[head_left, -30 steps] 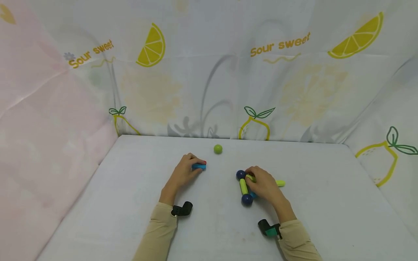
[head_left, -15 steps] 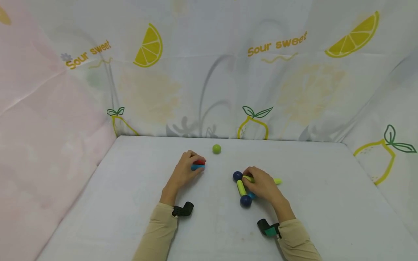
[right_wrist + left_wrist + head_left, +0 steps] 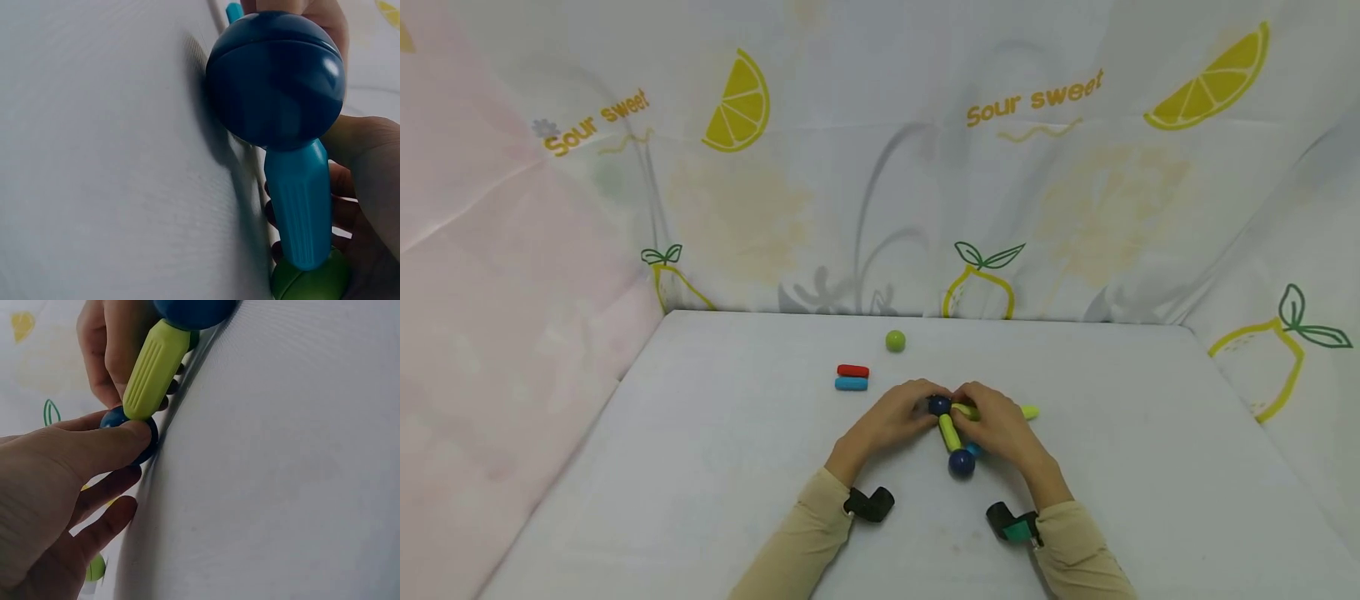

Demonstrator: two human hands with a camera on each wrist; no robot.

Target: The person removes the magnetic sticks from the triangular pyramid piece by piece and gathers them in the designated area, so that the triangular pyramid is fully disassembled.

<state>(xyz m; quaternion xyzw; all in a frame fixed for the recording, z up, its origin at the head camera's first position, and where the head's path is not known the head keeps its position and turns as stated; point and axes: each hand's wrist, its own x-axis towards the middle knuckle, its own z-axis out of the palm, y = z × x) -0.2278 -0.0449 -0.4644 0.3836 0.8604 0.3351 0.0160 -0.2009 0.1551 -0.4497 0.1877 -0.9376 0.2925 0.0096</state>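
Note:
My left hand [image 3: 895, 418] pinches a dark blue ball [image 3: 939, 405] between thumb and fingers. From that ball a lime magnetic-looking rod [image 3: 950, 433] runs toward a nearer, larger dark blue ball [image 3: 961, 463]. My right hand [image 3: 1000, 427] grips a second lime rod [image 3: 964, 412], which meets the pinched ball. In the right wrist view a blue rod [image 3: 299, 206] joins the larger ball to a green ball [image 3: 312, 278], mostly hidden from the head view by the right hand. Another lime rod end [image 3: 1030, 412] sticks out past the right hand.
A red rod [image 3: 853, 370] and a blue rod [image 3: 852, 384] lie side by side left of the hands. Farther back sits a loose lime green ball [image 3: 895, 341]. The white table [image 3: 700, 467] ends at a printed cloth backdrop [image 3: 850, 167].
My left hand has let go of the red and blue rods and moved right to the dark blue ball. The right hand has shifted the joined pieces slightly left.

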